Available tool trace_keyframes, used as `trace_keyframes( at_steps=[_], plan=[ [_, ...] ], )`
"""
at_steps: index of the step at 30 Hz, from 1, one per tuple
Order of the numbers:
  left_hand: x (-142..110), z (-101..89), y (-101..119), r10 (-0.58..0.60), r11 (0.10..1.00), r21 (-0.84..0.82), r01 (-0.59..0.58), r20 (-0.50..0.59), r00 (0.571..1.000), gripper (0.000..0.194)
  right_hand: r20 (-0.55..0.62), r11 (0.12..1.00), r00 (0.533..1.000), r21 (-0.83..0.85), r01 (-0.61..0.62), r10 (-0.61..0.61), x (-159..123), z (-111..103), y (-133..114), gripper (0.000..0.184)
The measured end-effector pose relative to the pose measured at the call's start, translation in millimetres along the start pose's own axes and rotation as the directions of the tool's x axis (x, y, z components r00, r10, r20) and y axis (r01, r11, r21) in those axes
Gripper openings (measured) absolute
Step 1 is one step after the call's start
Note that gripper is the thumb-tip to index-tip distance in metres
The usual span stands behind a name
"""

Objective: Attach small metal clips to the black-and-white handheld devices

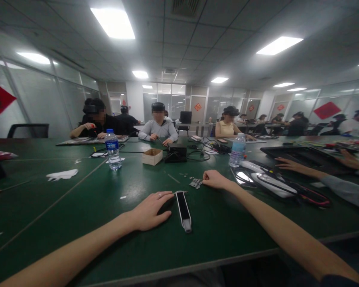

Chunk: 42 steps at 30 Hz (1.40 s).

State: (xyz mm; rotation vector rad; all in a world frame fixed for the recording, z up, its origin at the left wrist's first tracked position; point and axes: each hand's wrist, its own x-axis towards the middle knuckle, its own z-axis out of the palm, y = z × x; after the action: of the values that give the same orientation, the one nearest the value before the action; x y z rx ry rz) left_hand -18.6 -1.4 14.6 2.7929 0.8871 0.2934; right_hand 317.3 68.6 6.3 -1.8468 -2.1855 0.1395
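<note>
On the green table, my left hand [152,209] lies flat with its fingers stretched out. Its fingertips are at the upper end of a long, narrow device [184,209] with a white rim, a black inset and a grey tip pointing towards me. Farther out, my right hand [215,179] is closed, fingers curled and pressed together, beside a small cluster of grey metal parts [195,183]. What its fingertips hold, if anything, is too small to make out. Several tiny pieces are scattered just beyond the cluster.
A small open box [152,157] stands beyond my hands, near a black device [175,154] and cables. Water bottles stand left [113,149] and right [237,150]. Right of my arm lie a white tool [273,183] and a co-worker's hand [299,167]. Other people sit opposite.
</note>
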Motion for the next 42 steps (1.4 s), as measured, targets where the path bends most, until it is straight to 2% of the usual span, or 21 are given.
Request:
trace_keyframes(
  at_steps=[4, 8, 11, 14, 23, 42],
  plan=[
    [-1, -1.4, -1, -0.006, 1.000, -0.005, 0.006, 0.004, 1.000, 0.056, -0.091, 0.997, 0.993, -0.003, 0.080, -0.080, -7, -8, -14, 0.008],
    [-1, -2.7, -1, -0.007, 1.000, -0.004, 0.007, 0.012, 1.000, 0.056, -0.164, 0.950, 0.954, 0.148, 0.276, -0.252, -18, -10, -39, 0.004],
    [-1, -2.0, -2, 0.000, 1.000, -0.001, 0.000, 0.007, 1.000, 0.056, -0.128, 0.885, 0.932, 0.291, 0.363, -0.340, -25, -5, -57, 0.006],
    [0, 0.3, -3, 0.011, 1.000, 0.014, -0.011, -0.006, 1.000, 0.055, -0.093, 0.858, 0.915, 0.321, 0.401, -0.393, -30, 0, -69, 0.006],
    [2, 3.7, -5, 0.011, 1.000, 0.001, -0.011, -0.014, 1.000, 0.055, -0.027, 0.845, 0.911, 0.362, 0.393, -0.412, -32, -1, -67, 0.008],
    [1, 2.6, -4, 0.019, 1.000, -0.005, -0.019, -0.019, 1.000, 0.055, 0.027, 0.841, 0.913, 0.401, 0.363, -0.407, -32, 0, -66, 0.009]
  ],
)
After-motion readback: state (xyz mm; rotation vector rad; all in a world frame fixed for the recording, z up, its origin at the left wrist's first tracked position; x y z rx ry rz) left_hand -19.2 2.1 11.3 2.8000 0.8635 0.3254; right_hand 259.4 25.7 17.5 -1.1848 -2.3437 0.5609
